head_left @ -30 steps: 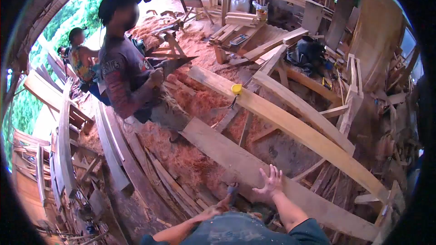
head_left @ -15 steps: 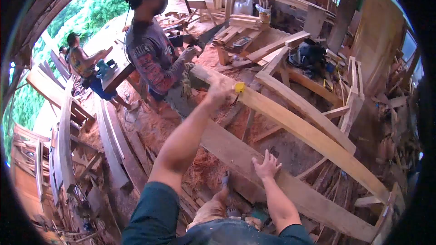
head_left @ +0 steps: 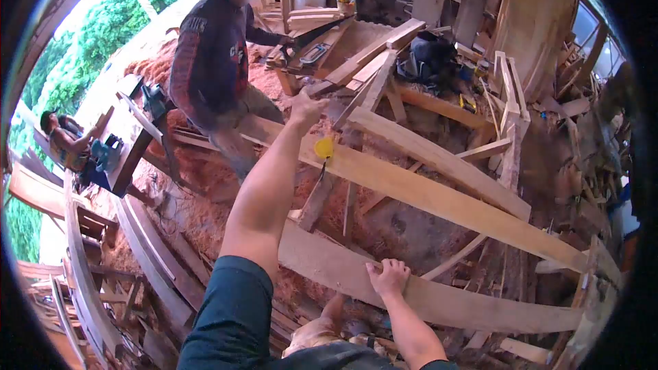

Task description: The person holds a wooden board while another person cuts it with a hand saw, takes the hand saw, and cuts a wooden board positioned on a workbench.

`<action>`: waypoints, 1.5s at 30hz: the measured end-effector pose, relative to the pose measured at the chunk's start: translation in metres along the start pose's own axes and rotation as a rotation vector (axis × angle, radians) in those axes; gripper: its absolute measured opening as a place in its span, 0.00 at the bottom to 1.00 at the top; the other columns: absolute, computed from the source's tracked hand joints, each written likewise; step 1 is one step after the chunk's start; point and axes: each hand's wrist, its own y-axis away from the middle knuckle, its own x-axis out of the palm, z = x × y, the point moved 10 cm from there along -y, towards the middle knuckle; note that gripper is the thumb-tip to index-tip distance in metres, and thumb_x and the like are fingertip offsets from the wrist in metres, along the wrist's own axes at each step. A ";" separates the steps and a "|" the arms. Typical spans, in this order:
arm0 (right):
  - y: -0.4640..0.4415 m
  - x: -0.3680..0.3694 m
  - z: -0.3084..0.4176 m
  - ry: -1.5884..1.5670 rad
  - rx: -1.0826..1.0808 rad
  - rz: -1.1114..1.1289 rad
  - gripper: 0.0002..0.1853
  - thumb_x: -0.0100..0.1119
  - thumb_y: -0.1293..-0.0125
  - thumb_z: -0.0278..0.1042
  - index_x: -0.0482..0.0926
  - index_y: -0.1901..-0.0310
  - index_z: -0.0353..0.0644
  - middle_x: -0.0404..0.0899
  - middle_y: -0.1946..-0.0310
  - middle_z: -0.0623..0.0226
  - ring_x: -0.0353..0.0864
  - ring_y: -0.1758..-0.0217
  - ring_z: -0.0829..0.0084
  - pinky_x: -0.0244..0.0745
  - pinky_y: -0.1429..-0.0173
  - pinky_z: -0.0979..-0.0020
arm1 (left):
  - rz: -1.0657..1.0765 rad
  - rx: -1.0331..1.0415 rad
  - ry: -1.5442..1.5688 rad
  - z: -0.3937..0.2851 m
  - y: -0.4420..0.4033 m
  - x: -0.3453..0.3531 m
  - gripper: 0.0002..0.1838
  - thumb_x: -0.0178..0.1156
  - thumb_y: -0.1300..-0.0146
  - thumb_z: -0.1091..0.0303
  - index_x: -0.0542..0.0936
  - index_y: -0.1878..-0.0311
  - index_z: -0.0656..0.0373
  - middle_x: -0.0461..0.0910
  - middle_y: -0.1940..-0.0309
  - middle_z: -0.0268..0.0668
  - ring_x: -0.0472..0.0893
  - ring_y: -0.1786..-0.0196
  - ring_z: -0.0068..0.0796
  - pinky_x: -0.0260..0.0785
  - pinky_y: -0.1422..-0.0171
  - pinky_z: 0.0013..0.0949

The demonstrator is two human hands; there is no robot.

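Could knock the rounded yellow tool point(head_left: 323, 147) off the pale wooden beam point(head_left: 425, 190) by dropping the spread left hand point(head_left: 306, 109), or tilt the nearer brown wooden plank point(head_left: 473, 303) by relaxing the right hand point(head_left: 388, 277) gripping its edge.

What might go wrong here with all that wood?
The yellow round tool sits at the edge of the long plank, near the outstretched left hand, so a bump might knock it off. The bare right hand rests on the nearer board, so it might catch a splinter.
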 end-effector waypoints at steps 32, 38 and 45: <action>-0.013 0.007 0.003 0.050 0.063 0.108 0.28 0.66 0.47 0.66 0.85 0.65 0.45 0.81 0.63 0.62 0.76 0.50 0.57 0.64 0.41 0.49 | 0.013 0.216 -0.267 0.035 -0.081 0.052 0.15 0.63 0.37 0.59 0.85 0.63 0.64 0.84 0.74 0.40 0.81 0.72 0.29 0.74 0.61 0.38; -0.015 0.003 0.009 0.063 0.055 0.098 0.28 0.65 0.45 0.66 0.85 0.64 0.45 0.81 0.62 0.63 0.75 0.50 0.58 0.63 0.39 0.50 | 0.832 -0.003 -0.566 0.112 0.239 0.162 0.16 0.66 0.39 0.55 0.82 0.54 0.52 0.84 0.62 0.43 0.84 0.58 0.50 0.77 0.53 0.45; -0.010 0.027 -0.027 -0.110 -0.023 0.167 0.26 0.66 0.43 0.62 0.85 0.63 0.41 0.81 0.63 0.57 0.78 0.57 0.52 0.72 0.48 0.52 | 0.592 0.297 -0.638 0.141 0.357 0.172 0.23 0.53 0.29 0.44 0.78 0.49 0.56 0.81 0.51 0.41 0.78 0.45 0.43 0.64 0.38 0.45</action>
